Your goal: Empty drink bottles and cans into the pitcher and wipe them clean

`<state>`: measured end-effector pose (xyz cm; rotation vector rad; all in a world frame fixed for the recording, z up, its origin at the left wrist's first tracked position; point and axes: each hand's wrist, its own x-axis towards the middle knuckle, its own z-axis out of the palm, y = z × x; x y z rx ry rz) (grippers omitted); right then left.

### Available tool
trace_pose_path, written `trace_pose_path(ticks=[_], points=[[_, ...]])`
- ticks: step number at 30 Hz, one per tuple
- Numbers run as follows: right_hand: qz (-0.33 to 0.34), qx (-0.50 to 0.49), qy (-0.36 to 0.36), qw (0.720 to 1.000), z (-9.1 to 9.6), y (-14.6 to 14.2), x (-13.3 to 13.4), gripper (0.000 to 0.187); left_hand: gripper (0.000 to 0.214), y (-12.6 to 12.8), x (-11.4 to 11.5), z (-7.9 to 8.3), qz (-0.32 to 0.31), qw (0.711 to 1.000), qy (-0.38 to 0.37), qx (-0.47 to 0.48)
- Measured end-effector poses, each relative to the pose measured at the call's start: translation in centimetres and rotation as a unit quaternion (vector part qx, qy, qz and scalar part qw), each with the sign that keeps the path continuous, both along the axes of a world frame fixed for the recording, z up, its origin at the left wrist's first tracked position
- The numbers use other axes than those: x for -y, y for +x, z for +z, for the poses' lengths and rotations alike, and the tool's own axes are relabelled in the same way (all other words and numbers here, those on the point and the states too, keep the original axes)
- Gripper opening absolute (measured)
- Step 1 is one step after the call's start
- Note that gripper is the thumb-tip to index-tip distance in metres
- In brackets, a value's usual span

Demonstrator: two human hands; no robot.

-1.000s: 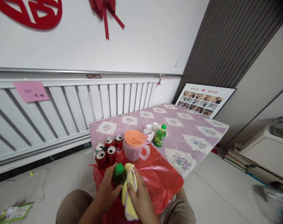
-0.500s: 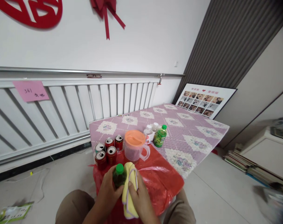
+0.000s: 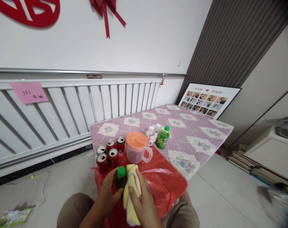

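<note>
My left hand is wrapped round a dark green bottle with a green cap, held upright over the red plastic sheet. My right hand presses a folded yellow cloth against the bottle's right side, fingers closed over the cloth. Just beyond stand several red drink cans and a clear jug with an orange lid.
A low table with a purple patterned cover carries a green bottle and two small white bottles. A white radiator lines the wall. A photo board leans at right. Stacked books lie on the floor.
My right hand has slid the yellow cloth slightly along the bottle's side. The left hand keeps its hold on the bottle. The camera shifted a little.
</note>
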<state>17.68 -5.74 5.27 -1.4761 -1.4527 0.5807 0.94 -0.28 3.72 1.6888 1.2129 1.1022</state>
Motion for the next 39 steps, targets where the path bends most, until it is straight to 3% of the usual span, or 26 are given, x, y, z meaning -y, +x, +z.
trace_pose_path(ticks=[3, 5, 9, 14, 19, 22, 27, 32, 35, 39], points=[[0.014, 0.013, 0.031, 0.999, 1.7, -0.7, 0.4, 0.057, 0.060, 0.3, 0.3, 0.8, -0.012, 1.000, -0.003, 0.010], [0.017, 0.017, 0.038, 0.999, 1.8, -1.2, 0.3, 0.058, 0.059, 0.5, 0.4, 1.1, -0.006, 1.000, 0.000, 0.015], [0.002, -0.011, 0.006, 1.000, -0.1, -1.5, -0.5, 0.060, 0.060, 0.8, 0.5, 0.6, 0.024, 0.999, 0.013, 0.034], [0.010, -0.058, -0.074, 0.996, -3.2, -0.2, -1.0, 0.059, 0.065, 0.9, 0.4, -0.7, 0.008, 0.999, -0.026, 0.044], [0.024, -0.031, -0.069, 0.997, -4.8, 0.6, -0.7, 0.060, 0.067, 1.2, 0.6, -0.9, 0.026, 0.999, -0.018, 0.028], [0.010, -0.025, -0.049, 0.998, -4.1, 0.5, -0.6, 0.059, 0.075, 1.3, 0.6, -0.8, 0.041, 0.999, 0.009, 0.017], [-0.003, 0.017, 0.020, 1.000, -0.8, 0.1, 0.0, 0.057, 0.070, 1.4, 0.0, -1.1, 0.047, 0.995, 0.079, -0.022], [0.019, 0.073, 0.052, 0.996, 1.6, -0.6, 0.4, 0.057, 0.066, 1.3, -0.2, -1.4, 0.046, 0.995, 0.086, -0.036], [0.019, 0.071, 0.025, 0.997, 1.0, -0.7, -0.1, 0.057, 0.072, 0.7, -0.1, -1.5, 0.020, 0.996, 0.070, -0.053], [0.014, 0.033, -0.030, 0.999, -1.4, -0.3, -1.1, 0.055, 0.079, -0.3, -0.1, -1.8, -0.031, 0.997, 0.057, -0.049]])
